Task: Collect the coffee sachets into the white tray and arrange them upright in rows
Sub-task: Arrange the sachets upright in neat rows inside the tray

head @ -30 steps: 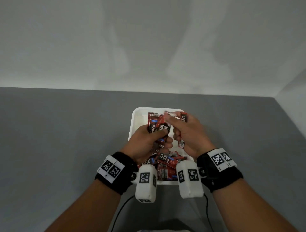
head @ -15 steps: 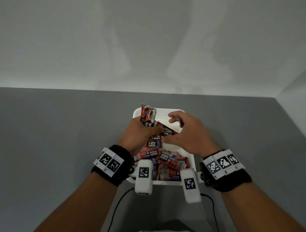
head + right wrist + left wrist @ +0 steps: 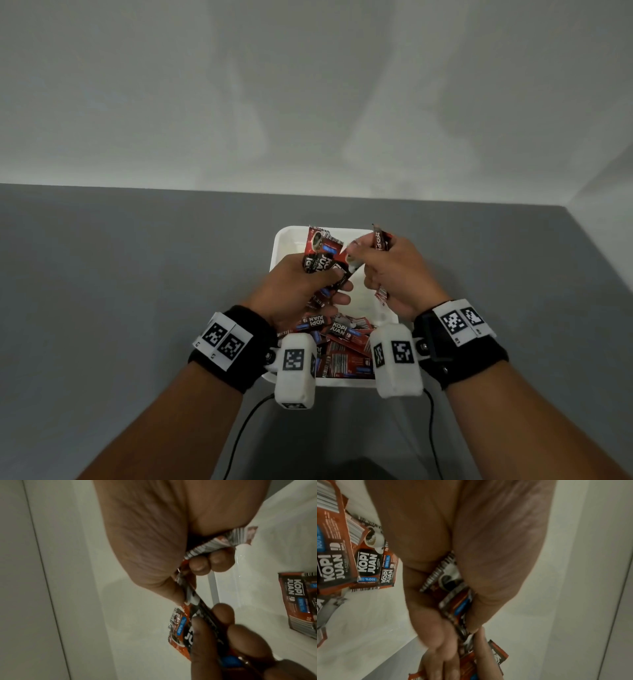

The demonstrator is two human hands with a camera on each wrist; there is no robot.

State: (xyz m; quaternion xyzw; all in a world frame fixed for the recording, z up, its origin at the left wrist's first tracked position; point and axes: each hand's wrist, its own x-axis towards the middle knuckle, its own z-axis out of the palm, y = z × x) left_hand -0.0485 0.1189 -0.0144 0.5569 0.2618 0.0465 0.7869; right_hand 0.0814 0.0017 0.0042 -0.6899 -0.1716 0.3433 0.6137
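Two hands work above the white tray, which sits on the grey table at about 6 o'clock in the head view. Left hand: fingers curled round a small stack of coffee sachets, red and black, held roughly upright over the tray's far half. Right hand: fingers and thumb pinch one sachet by its edge, at 3 o'clock of the left hand's stack and close beside it. The right wrist view shows the left hand's fingertips touching that sachet as well. Loose sachets lie flat and overlapping in the tray's near half, at 6 o'clock of both hands. The far end of the tray floor shows bare white.
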